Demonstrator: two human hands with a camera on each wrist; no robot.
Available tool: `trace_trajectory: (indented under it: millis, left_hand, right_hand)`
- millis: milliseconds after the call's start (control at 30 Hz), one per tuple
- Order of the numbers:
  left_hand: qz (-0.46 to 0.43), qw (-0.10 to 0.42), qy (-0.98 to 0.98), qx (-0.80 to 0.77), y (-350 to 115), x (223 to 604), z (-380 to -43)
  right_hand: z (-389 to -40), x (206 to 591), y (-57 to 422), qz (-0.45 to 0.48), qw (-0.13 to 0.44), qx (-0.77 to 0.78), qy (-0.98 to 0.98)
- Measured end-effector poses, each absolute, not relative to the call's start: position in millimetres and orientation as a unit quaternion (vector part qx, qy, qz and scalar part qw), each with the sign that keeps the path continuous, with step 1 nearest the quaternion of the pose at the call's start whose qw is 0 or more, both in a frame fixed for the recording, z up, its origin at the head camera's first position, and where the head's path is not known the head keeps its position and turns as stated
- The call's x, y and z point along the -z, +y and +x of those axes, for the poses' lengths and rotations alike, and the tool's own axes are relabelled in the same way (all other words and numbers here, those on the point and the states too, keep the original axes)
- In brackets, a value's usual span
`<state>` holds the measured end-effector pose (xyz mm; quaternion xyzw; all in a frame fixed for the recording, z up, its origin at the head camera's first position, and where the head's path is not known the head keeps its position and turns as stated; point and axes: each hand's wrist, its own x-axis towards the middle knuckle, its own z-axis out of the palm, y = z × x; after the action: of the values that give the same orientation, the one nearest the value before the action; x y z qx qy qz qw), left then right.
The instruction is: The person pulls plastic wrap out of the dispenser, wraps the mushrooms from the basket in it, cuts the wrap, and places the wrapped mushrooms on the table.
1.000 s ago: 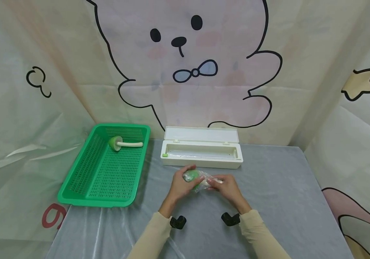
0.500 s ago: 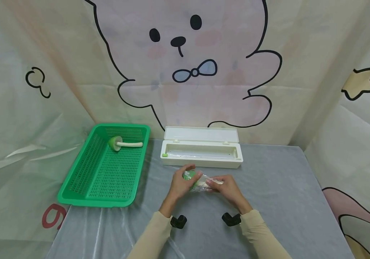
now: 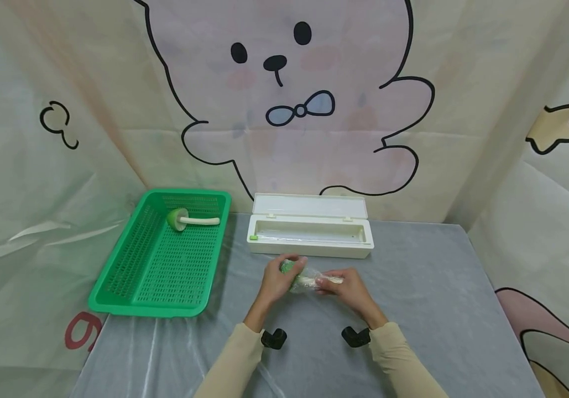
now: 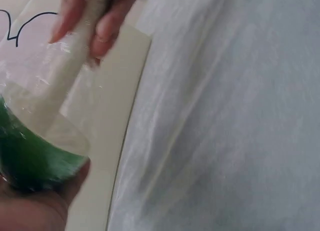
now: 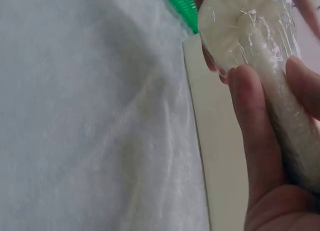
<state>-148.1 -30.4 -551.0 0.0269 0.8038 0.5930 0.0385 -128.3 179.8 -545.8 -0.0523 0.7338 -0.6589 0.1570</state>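
Both hands hold a toy mushroom (image 4: 35, 161) with a green cap and white stem, covered in clear plastic film (image 3: 308, 281). My left hand (image 3: 275, 283) grips the cap, which the left wrist view shows resting in its fingers. Around the film-covered stem (image 5: 295, 126), the fingers and thumb of my right hand (image 3: 350, 288) pinch from both sides. The film looks wrinkled and close to the stem in the right wrist view. Just beyond the hands stands a white cling film box (image 3: 309, 251), its lid (image 3: 309, 205) tipped back.
A green basket (image 3: 165, 309) stands to the left, with another green-capped mushroom (image 3: 179, 220) lying in it. A small green piece (image 3: 254, 238) sits at the box's left front edge. Grey cloth covers the table (image 3: 428, 309), and a printed curtain (image 3: 364, 110) hangs behind.
My left thumb has shifted up and back over the cap, and the film lies flatter between the hands. The right hand keeps its place at the stem; box and basket are unmoved.
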Motion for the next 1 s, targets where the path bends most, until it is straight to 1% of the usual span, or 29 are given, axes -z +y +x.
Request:
trace_trajectory:
  millis: [67, 133, 200, 333, 433, 567, 700, 833, 900, 933, 1000]
  left_hand:
    - [0.041, 0.032, 0.801, -0.596, -31, 554, -148]
    - [0.048, 0.025, 0.804, -0.592, -31, 556, -148]
    - [0.039, 0.016, 0.810, -0.585, -30, 558, -148]
    - [0.007, 0.012, 0.811, -0.585, -29, 558, -146]
    - [-0.016, 0.026, 0.806, -0.591, -30, 558, -145]
    - [-0.040, 0.051, 0.798, -0.599, -33, 558, -144]
    - [-0.058, 0.080, 0.787, -0.608, -37, 556, -145]
    - [-0.043, 0.100, 0.778, -0.619, -40, 554, -145]
    - [-0.030, 0.093, 0.772, -0.628, -42, 552, -145]
    - [-0.026, 0.081, 0.770, -0.632, -44, 550, -145]
    - [-0.025, 0.031, 0.763, -0.645, -50, 545, -146]
  right_hand:
    - [-129, 547, 181, -0.043, 0.170, 0.685, 0.707]
    - [-129, 546, 181, -0.043, 0.170, 0.676, 0.716]
    - [-130, 544, 181, -0.053, 0.154, 0.633, 0.757]
    - [-132, 537, 179, -0.082, 0.106, 0.508, 0.851]
    - [-133, 532, 178, -0.108, 0.097, 0.471, 0.870]
    - [-131, 533, 177, -0.136, 0.101, 0.477, 0.863]
    - [-128, 538, 176, -0.141, 0.101, 0.509, 0.843]
    - [-124, 544, 175, -0.127, 0.085, 0.536, 0.830]
    - [-122, 545, 175, -0.113, 0.076, 0.544, 0.828]
    - [-121, 546, 176, -0.103, 0.069, 0.545, 0.829]
    - [-119, 547, 177, -0.083, 0.056, 0.552, 0.828]
